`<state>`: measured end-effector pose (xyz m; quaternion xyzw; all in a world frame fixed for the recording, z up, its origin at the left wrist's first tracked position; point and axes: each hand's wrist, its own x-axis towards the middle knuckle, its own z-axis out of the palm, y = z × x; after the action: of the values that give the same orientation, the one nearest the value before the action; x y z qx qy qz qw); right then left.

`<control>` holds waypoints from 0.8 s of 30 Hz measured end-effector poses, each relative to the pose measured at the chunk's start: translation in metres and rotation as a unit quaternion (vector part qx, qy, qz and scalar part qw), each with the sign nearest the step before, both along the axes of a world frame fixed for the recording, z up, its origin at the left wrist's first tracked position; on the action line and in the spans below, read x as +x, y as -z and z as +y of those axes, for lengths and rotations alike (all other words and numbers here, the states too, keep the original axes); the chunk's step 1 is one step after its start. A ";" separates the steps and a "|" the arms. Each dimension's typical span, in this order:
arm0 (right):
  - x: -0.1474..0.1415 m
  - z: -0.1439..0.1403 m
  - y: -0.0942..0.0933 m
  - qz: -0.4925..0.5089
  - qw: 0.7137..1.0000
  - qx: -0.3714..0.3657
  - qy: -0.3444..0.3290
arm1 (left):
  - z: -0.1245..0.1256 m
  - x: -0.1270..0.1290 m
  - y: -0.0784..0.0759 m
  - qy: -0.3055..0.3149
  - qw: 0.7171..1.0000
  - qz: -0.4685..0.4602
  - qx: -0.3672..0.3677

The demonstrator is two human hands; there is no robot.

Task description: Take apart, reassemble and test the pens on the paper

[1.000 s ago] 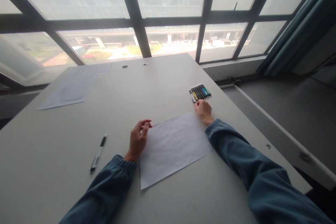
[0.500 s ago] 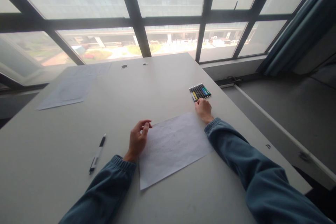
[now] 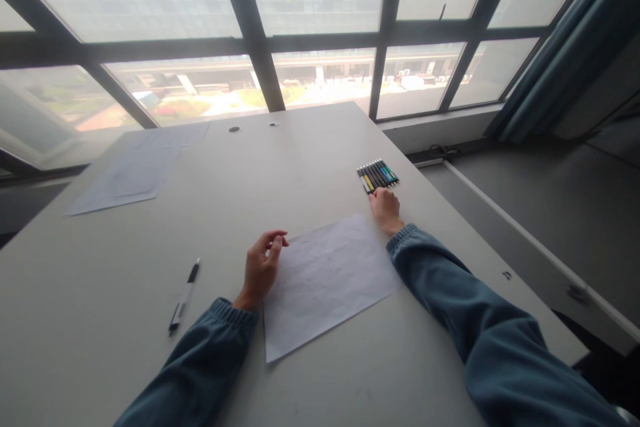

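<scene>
A white sheet of paper [image 3: 327, 287] with faint marks lies in front of me. My left hand [image 3: 261, 267] rests at its left edge, loosely curved, with a gap between thumb and fingers and nothing in it. Beyond the sheet's far right corner, a row of markers [image 3: 379, 175] lies side by side, mostly black with yellow, blue and green parts. My right hand [image 3: 386, 209] is at the near end of this row, fingers curled. Its fingertips are hidden, so I cannot see whether they grip a marker.
A pen [image 3: 185, 298] with a black grip lies left of my left forearm. More paper sheets [image 3: 125, 170] are at the table's far left. A small dark mark [image 3: 507, 275] shows near the right edge of the white table [image 3: 280, 173]. Windows stand behind.
The whole view has shifted slightly. Both hands keep nearly the same places relative to the paper and the markers.
</scene>
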<state>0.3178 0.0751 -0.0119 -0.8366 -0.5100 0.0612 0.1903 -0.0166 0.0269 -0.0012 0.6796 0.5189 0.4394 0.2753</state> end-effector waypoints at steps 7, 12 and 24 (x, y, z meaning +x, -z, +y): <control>0.001 -0.002 0.002 0.003 1.000 0.019 -0.018 | 0.000 0.000 0.000 0.002 1.000 0.002 0.004; 0.001 -0.012 -0.004 0.014 0.996 0.054 -0.065 | -0.002 0.002 -0.003 0.001 1.000 0.002 0.005; -0.069 -0.063 -0.017 0.128 0.902 0.143 -0.388 | -0.006 0.007 0.001 0.026 0.999 0.027 0.018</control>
<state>0.2484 0.0121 0.0046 -0.5217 -0.7686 0.1632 0.3325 -0.0095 0.0213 -0.0020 0.7092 0.5006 0.4227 0.2602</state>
